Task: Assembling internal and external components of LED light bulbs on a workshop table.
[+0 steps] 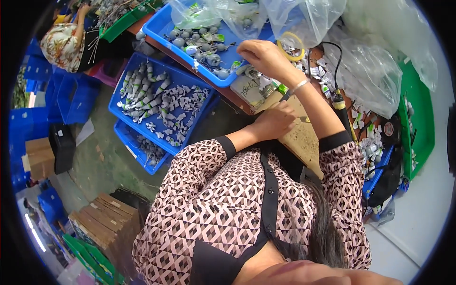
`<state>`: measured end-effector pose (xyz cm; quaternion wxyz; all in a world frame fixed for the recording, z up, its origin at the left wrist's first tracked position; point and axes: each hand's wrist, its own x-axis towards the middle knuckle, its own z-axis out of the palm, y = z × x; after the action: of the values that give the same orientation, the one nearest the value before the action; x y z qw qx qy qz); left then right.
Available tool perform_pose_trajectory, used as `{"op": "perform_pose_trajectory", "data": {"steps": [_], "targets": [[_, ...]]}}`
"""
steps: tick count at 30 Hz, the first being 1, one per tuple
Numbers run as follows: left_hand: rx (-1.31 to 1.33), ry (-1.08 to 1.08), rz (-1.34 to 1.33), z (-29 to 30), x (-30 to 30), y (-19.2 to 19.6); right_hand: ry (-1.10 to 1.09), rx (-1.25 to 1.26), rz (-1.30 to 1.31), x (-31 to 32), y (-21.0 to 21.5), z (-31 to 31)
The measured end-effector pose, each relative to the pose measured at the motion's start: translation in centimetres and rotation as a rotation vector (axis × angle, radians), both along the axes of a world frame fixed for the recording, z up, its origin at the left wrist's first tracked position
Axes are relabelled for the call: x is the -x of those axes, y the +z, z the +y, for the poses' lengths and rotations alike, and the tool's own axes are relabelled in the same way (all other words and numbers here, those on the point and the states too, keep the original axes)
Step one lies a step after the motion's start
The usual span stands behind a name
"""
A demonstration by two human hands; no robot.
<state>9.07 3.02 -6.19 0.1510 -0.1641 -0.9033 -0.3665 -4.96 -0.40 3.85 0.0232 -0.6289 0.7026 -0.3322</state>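
My right hand (pixel 262 56) reaches over the near right edge of a blue tray (pixel 156 26). Its fingers are bent and close together, and whatever is at the tips is hidden. Inside that tray lie round grey parts (pixel 213 59) with thin wires and green-and-white pieces. Closer to my body, my left hand (pixel 276 119) is closed in a fist. A slim dark tool (pixel 286 96) sticks out above the fist; its kind is unclear. Below both hands is a tan board (pixel 304 145), with a grey box-like piece bearing handwriting (pixel 248 89) beside it.
Left of me, a blue tray (pixel 114 102) holds white-and-green bulb-like parts, above another blue tray (pixel 124 142). At the right are a roll of yellow tape (pixel 290 46), clear plastic bags (pixel 368 66), a black cable (pixel 340 61) and a green bin (pixel 425 128). Another person (pixel 64 45) sits far left.
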Motion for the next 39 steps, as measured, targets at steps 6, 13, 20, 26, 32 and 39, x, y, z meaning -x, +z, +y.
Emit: {"op": "perform_pose_trajectory", "data": {"steps": [6,13,20,26,32,39], "targets": [[-0.114,-0.028,-0.042,-0.8,-0.3,1.5,-0.043,-0.416,-0.073,-0.7,-1.4,-7.2],[-0.077,0.065,0.119,0.0,-0.3,0.3,-0.118,-0.456,0.007,-0.2,0.2,-7.5],[-0.007,-0.022,0.050,-0.5,0.0,0.8,-0.140,-0.207,-0.678,1.0,4.6,0.7],[-0.269,0.043,0.277,-0.9,0.8,-0.2,-0.222,0.047,-1.063,-1.8,4.4,8.8],[-0.982,0.057,0.008,-1.3,1.1,2.8,-0.351,-0.208,-0.059,-2.7,3.3,15.5],[-0.911,0.107,-0.090,-1.2,1.9,1.6,-0.222,-0.387,0.042,-2.3,7.2,13.8]]}}
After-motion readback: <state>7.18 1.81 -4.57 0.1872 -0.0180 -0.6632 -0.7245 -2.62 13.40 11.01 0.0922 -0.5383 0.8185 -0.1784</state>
